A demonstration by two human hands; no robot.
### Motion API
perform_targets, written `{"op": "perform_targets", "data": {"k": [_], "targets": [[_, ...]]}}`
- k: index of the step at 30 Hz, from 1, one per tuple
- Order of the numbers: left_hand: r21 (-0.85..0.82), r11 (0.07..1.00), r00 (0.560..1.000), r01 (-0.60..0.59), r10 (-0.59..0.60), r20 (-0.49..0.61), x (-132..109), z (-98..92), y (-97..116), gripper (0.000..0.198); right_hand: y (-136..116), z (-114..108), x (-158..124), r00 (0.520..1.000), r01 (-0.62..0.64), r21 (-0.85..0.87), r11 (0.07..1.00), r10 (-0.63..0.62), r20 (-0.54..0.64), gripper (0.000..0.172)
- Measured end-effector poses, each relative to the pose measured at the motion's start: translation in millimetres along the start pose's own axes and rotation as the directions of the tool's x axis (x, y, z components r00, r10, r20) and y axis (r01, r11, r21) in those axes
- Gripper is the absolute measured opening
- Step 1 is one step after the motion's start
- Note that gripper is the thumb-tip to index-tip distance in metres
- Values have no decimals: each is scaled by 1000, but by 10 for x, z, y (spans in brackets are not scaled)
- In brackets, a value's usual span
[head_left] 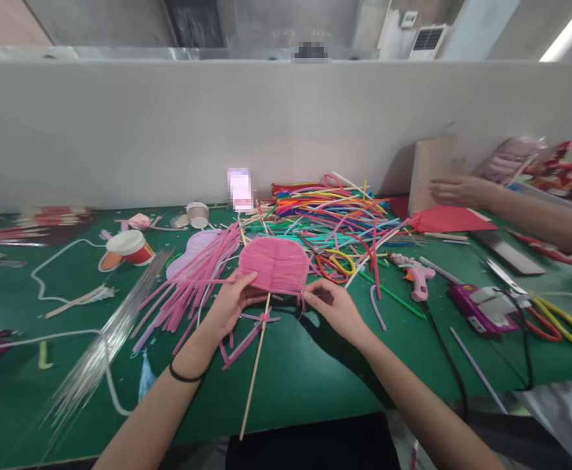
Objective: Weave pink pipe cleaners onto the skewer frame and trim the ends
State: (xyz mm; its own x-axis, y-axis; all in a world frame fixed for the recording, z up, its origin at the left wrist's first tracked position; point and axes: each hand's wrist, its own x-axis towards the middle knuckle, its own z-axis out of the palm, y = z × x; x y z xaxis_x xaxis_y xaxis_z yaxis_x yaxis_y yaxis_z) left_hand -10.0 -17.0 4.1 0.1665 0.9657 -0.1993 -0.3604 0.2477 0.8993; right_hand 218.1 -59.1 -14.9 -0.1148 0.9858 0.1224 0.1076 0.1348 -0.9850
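Note:
A pink fan-shaped panel [274, 261] of fuzzy pipe cleaners, with a centre seam, is held up above the green table. My left hand [233, 299] is closed on its lower left edge, thumb in front. A pink pipe cleaner [202, 282] sticks out leftward at that hand. My right hand [334, 305] pinches the panel's lower right corner, where thin wire shows. A thin wooden stick [254, 378] runs down from the panel toward me. Pink and purple pipe cleaners [247, 343] are fastened around or beside the stick; I cannot tell how.
Bundled pink pipe cleaners [188, 297] and silver wires [119, 320] lie left, near a paper cup [132, 247]. Coloured pipe cleaners [329, 205] are heaped behind, with scissors [332, 261]. A pink glue gun [419, 277] and power strip [481, 310] lie right. Another person's hand [462, 190] touches a board [425, 173].

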Motion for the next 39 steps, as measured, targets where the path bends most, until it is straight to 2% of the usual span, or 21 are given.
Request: {"op": "perform_targets", "data": {"k": [6,9,12,16,21,23,31,34,39], "targets": [[-184,983,997,-3,16,70,-90,126,51,20,-170,51,144,993,-16,-19,1000,14,-119,18],[-260,965,998,-32,43,38,-75,125,25,19,-202,119,227,982,-67,191,979,99,-164,30],[-294,953,997,-73,72,-14,-52,107,-14,22,-193,201,268,956,-186,467,865,269,-118,44],[-292,953,997,-78,72,-34,-44,106,-51,25,-197,276,262,946,-232,605,762,321,-43,50],[-262,964,999,-47,41,-29,-70,145,-75,22,-214,285,249,943,-295,632,717,323,73,51],[-244,969,999,-36,29,-29,-73,152,-78,21,-203,275,248,942,-303,630,714,325,85,51],[-193,978,997,-74,67,-40,-54,137,-54,27,-121,187,258,960,-109,501,859,222,-171,48],[-141,987,996,-73,65,-63,-76,157,-57,30,-112,174,261,955,-113,555,824,245,-169,46],[-70,991,993,-111,107,-55,-104,196,-70,37,-101,142,268,924,-213,644,735,367,-112,48]]}}
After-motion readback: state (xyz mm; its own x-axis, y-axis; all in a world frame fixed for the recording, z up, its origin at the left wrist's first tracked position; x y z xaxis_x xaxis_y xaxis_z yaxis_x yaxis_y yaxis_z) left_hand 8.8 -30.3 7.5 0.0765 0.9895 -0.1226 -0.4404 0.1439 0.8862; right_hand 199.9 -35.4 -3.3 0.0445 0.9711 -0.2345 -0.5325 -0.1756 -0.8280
